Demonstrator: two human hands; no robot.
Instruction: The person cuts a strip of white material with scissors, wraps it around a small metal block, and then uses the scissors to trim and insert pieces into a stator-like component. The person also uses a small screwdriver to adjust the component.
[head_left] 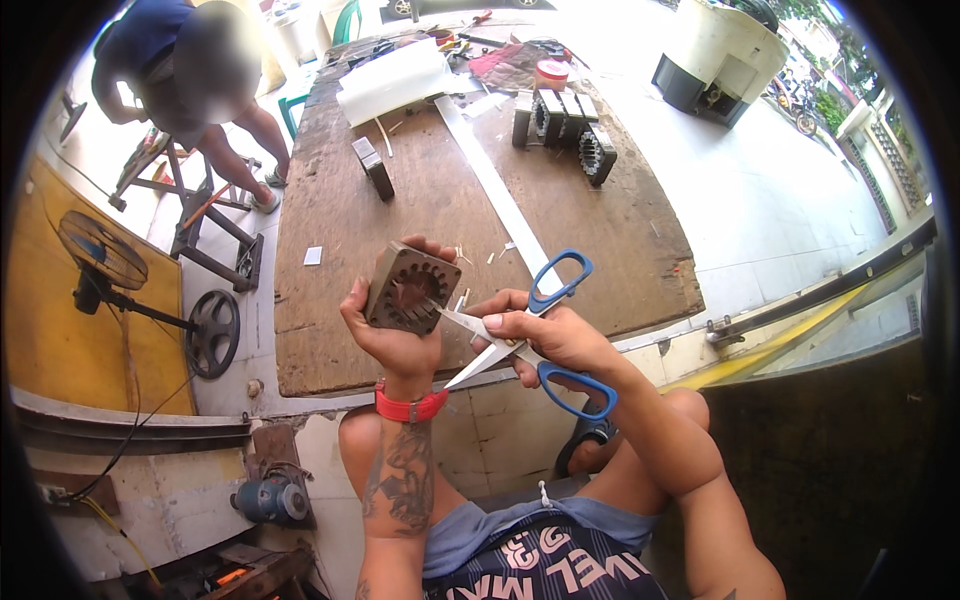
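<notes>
My left hand (394, 348) is wrapped around a square metal motor stator core (384, 308), its slotted round opening turned up toward me. Inside the bore the slots show thin pale edges, too small to make out. Blue-handled scissors (480, 366) are in my right hand (560, 336), gripped near the pivot with fingers and thumb rather than through the loops. Their blades stand apart; one tip is at the right edge of the stator core, the other points down toward my left wrist.
A long white strip (492, 185) lies across the wooden table (330, 330). Several stator cores (597, 156) stand at the far right, another block (373, 169) at the left. White sheets (395, 82) and a red-lidded jar (551, 74) are farther back. A person (170, 70) bends beyond the table's left side.
</notes>
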